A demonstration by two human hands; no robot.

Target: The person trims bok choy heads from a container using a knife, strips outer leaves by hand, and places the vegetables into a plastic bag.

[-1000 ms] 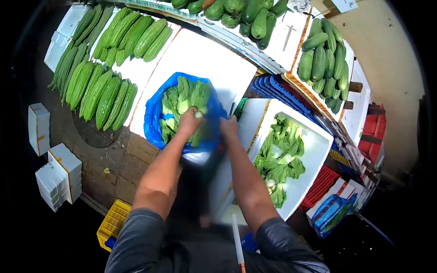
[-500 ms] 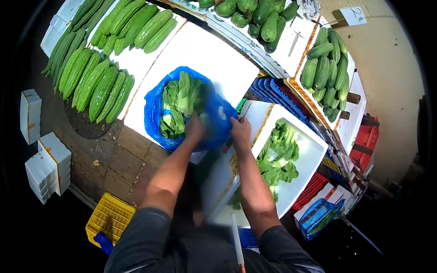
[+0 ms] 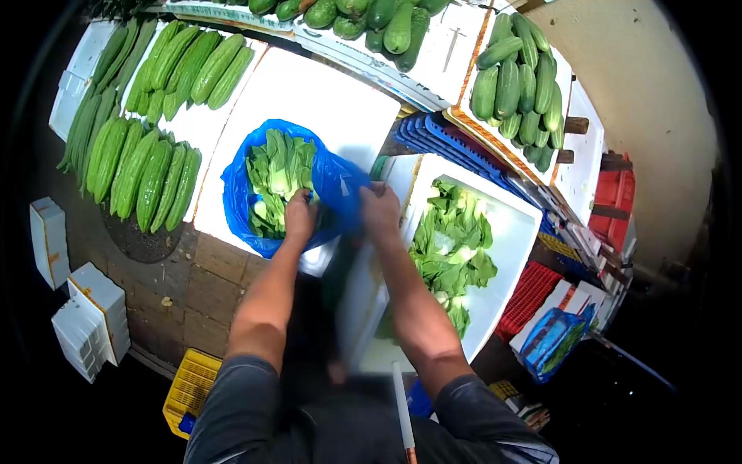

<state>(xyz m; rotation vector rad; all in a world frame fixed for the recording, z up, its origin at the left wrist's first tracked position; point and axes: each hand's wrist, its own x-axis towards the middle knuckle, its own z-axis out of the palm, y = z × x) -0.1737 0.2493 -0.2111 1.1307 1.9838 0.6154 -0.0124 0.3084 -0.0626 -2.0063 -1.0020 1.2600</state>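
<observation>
A blue plastic bag point(image 3: 235, 207) stands open on the white foam surface, with leafy bok choy point(image 3: 280, 164) inside. My left hand point(image 3: 300, 216) reaches over its near rim, fingers curled on the pale base of the bok choy. At the bag's right side, my right hand point(image 3: 380, 207) grips the gathered blue plastic and pulls it outward; motion blurs this part. Below and right of that hand, more bok choy point(image 3: 456, 251) lies in a white foam box point(image 3: 506, 290).
Bitter gourds point(image 3: 154, 182) and ridged loofahs point(image 3: 85, 127) lie left of the bag. Cucumbers point(image 3: 519, 85) fill a foam tray at upper right. Blue crates point(image 3: 452, 147) are stacked behind the box. A yellow basket point(image 3: 193, 383) and foam boxes point(image 3: 93, 317) stand on the floor.
The view has shifted, so the stalls sit further left. My left hand shows more clearly at the bok choy's base. A thin blade-like thing by my right hand no longer shows.
</observation>
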